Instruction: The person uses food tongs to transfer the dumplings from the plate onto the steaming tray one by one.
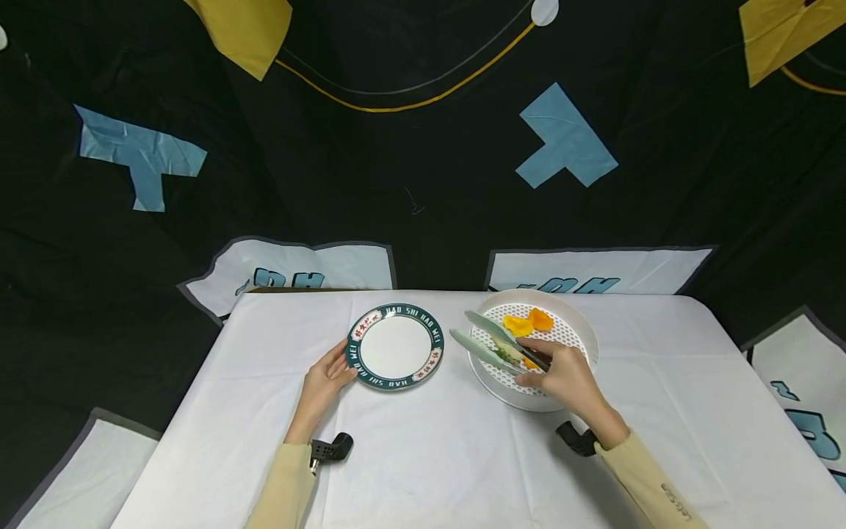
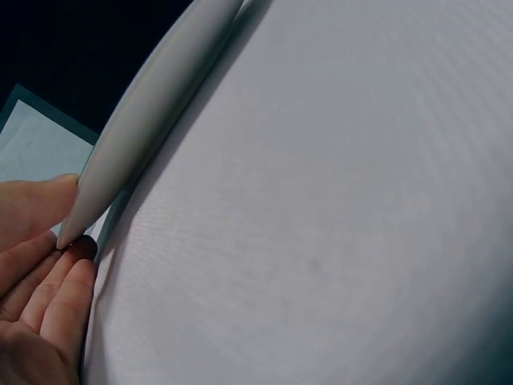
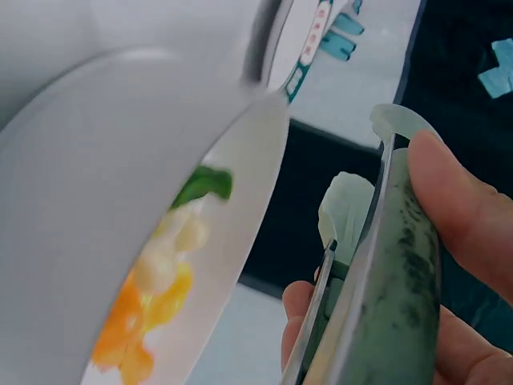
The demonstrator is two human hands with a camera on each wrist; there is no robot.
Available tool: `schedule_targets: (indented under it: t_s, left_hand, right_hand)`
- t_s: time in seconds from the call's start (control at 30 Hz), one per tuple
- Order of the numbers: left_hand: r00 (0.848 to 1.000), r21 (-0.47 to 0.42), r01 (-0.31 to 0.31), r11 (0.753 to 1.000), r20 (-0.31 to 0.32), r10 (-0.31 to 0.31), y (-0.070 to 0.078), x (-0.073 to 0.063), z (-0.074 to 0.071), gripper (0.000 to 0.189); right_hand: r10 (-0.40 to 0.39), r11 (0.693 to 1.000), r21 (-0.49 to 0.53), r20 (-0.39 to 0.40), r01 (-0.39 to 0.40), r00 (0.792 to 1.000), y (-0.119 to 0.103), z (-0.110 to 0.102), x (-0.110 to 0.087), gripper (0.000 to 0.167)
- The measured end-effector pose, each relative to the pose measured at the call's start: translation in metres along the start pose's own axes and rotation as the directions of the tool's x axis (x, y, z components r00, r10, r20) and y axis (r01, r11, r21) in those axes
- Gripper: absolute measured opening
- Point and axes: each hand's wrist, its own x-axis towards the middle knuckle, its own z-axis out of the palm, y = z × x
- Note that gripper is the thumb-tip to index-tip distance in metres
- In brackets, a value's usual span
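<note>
A round plate with a dark green lettered rim lies on the white tablecloth. My left hand rests against its left edge, fingers straight; in the left wrist view the fingers touch the plate rim. To the right stands a white perforated basket with orange food pieces. My right hand grips pale green tongs over the basket, their tips pointing left and apart; a green bit lies between them. In the right wrist view the thumb presses on the tongs.
The table is covered by a white cloth and backed by a black drape with blue and yellow patches. Black wrist mounts sit by both sleeves. Bare cloth lies in front of the plate and basket.
</note>
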Motion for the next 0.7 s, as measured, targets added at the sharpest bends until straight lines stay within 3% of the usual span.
schedule_targets:
  t_s: [0.23,0.47,0.7]
  left_hand:
    - [1.0,0.003,0.005,1.0,0.004,-0.005,0.0,0.0,0.001,0.063]
    - [1.0,-0.001,0.003,1.0,0.017,-0.003,0.001,0.0,0.0,0.063]
    - [1.0,-0.029,-0.003,1.0,0.029,0.004,0.01,-0.006,0.0,0.063]
  right_hand:
    - [-0.077,0.997,-0.027,-0.008,0.077,0.997,-0.017,0.024,0.003,0.058]
    - [-0.066,0.998,0.015,0.009,0.065,0.998,-0.032,0.048,0.0,0.061]
    - [-0.122,0.992,0.014,-0.008,0.122,0.992,-0.04,0.072,-0.003,0.064]
